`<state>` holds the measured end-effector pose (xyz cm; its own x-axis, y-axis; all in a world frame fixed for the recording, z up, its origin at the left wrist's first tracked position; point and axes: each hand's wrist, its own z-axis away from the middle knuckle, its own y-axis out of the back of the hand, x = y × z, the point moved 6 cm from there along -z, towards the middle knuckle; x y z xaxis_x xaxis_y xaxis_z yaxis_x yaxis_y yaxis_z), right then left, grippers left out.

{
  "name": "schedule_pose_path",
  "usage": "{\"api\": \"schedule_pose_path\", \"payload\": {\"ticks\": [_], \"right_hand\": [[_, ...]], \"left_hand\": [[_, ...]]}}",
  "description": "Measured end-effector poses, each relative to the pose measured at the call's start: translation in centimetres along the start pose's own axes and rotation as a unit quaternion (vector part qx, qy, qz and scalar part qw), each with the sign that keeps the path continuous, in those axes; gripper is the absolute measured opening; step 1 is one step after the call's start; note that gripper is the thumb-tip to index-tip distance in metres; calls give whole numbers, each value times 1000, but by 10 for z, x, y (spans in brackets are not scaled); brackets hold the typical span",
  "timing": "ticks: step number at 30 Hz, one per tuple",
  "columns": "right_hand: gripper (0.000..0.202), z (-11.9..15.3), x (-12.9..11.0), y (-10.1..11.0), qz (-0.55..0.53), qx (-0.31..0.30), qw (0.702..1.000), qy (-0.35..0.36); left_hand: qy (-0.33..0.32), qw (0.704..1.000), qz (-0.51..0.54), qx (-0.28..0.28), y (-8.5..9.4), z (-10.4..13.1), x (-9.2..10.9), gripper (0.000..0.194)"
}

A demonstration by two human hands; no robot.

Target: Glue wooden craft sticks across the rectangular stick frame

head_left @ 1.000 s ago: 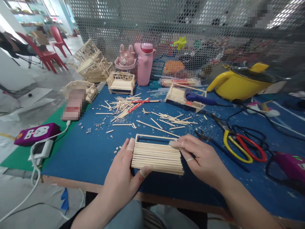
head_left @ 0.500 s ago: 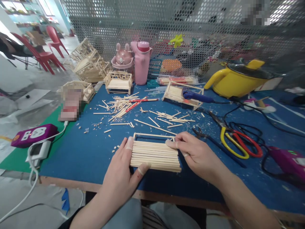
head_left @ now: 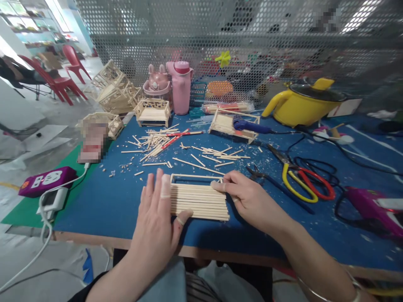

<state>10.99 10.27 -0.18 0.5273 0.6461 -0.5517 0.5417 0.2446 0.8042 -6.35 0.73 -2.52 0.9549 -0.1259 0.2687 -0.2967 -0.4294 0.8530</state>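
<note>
A small panel of pale wooden sticks (head_left: 198, 202), laid side by side, rests near the table's front edge with a thin raised frame along its far side. My left hand (head_left: 156, 209) lies along the panel's left edge, fingers stretched out; its thumb touches the near left corner. White tape wraps the index finger and thumb. With thumb and bent fingers, my right hand (head_left: 248, 197) pinches the panel's far right corner, where the frame's end post is. The right fingertips are partly hidden.
Loose sticks (head_left: 157, 142) and scraps lie beyond the panel. To the right are pliers (head_left: 283, 188), scissors (head_left: 302, 176), and a blue-handled glue tool (head_left: 252, 126) on a stick model. A yellow pot (head_left: 305, 107), pink bottle (head_left: 181, 90) and miniature stick bench (head_left: 153, 113) stand behind.
My left hand's fingers have straightened and spread along the panel's left edge. The right hand keeps its pinch at the far right corner. The whole view has shifted slightly.
</note>
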Motion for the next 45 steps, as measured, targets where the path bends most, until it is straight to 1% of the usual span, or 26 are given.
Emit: {"api": "schedule_pose_path", "payload": {"ticks": [2,3,5,8,11,14,16,19,21,30,34,36,38,39,40,42,43,45], "right_hand": [[30,1,0,0,-8,1,1000,-13],[30,1,0,0,-9,0,1000,-17],[30,2,0,-2,0,-6,1000,-13],[32,3,0,-3,17,-16,1000,7],[32,4,4,1,2,-5,1000,11],[28,9,13,15,-19,52,998,-36],[28,12,17,20,-2,68,996,-65],[22,14,17,16,34,34,997,-64],[18,13,17,12,41,21,997,-58],[15,10,16,5,31,28,998,-53],[16,9,15,5,32,41,998,-46],[17,9,15,4,26,43,998,-46],[17,10,16,4,20,43,998,-48],[17,10,17,4,20,43,998,-49],[16,10,17,4,21,44,998,-48],[16,10,18,3,29,45,998,-43],[16,10,18,3,34,46,998,-39],[16,10,18,3,41,50,997,-30]], "left_hand": [[-65,997,-34,-22,-2,-7,14,62],[-95,994,-49,-38,-4,-10,20,58],[-140,985,-71,-68,-11,-16,29,58],[-171,976,-90,-102,-20,-22,35,63],[-176,973,-99,-113,-22,-25,35,62],[-177,972,-106,-111,-21,-25,35,62],[-182,971,-114,-108,-20,-24,35,63],[-185,968,-130,-105,-21,-24,36,63],[-189,968,-131,-104,-22,-24,36,62],[-180,973,-98,-109,-24,-24,35,58],[-151,980,-40,-121,-24,-25,32,56],[-115,987,22,-112,-21,-25,27,63],[-46,990,110,-80,-15,-23,16,81],[0,985,159,-61,-13,-20,9,88],[48,977,204,-42,-11,-16,1,90],[126,955,266,-15,-11,-6,-12,85],[151,947,282,-8,-12,-1,-17,81],[165,943,289,-10,-14,6,-21,79]]}}
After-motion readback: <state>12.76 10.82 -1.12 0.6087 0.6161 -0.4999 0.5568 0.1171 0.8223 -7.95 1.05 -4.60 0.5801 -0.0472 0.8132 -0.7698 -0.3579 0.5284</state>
